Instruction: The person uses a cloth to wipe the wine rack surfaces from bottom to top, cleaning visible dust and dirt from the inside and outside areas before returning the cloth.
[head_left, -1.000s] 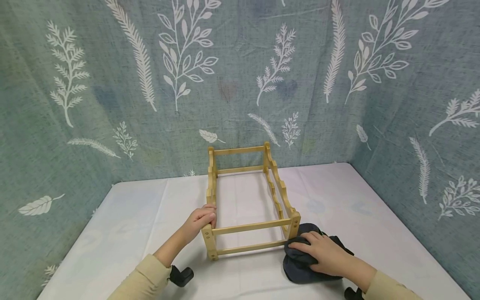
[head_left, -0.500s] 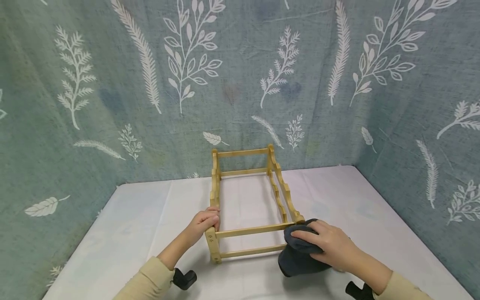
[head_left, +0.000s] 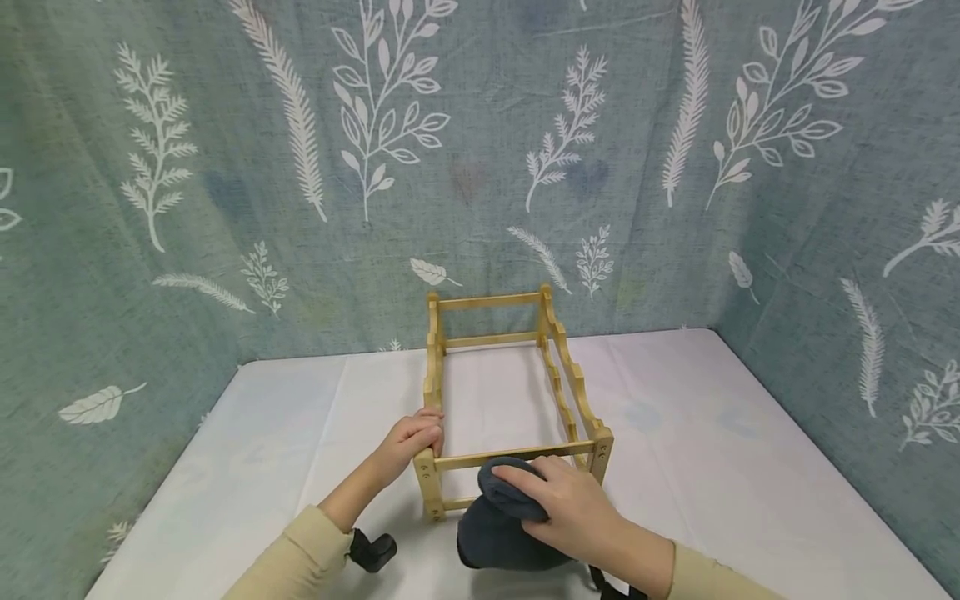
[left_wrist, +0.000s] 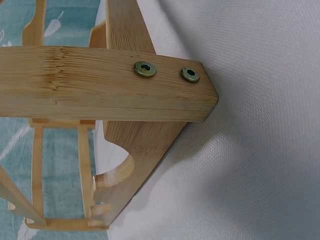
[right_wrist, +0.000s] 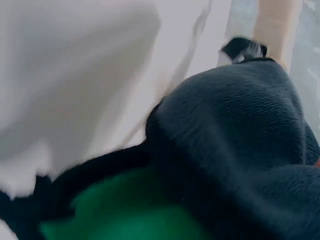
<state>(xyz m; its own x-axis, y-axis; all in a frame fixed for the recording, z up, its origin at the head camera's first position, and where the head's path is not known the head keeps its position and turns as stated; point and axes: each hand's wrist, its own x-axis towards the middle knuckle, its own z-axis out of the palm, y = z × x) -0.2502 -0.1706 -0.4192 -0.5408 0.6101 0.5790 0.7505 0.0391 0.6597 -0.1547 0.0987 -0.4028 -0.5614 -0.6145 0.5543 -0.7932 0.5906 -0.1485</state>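
- The wooden rack [left_wrist: 100, 85] stands on the table [head_left: 675, 433], its far end towards the far edge, between the far-left and far-right corners, and well apart from the right edge
- The left hand [head_left: 411, 440] grips the rack's side rail near its near-left corner, fingers curled over the wood
- The dark cloth [head_left: 498, 537] is in front of the rack's near end; whether they touch I cannot tell
- The right hand [head_left: 573, 508] pinches a rolled fold of it between thumb and fingers, the rest hanging below
- The cloth looks plush, so probably light, limp and hard to damage; a bunched fold should hold better than a loose edge
- The right wrist view shows black trim and a green patch [right_wrist: 130, 205]; what the patch is I cannot tell
- The rack looks stiff, joined with metal bolts [left_wrist: 145, 69], and probably light enough to slide if pushed; the smooth wood may slip a little
- A bolted corner post seems the firmest hold, steadier than the middle of a thin crossbar
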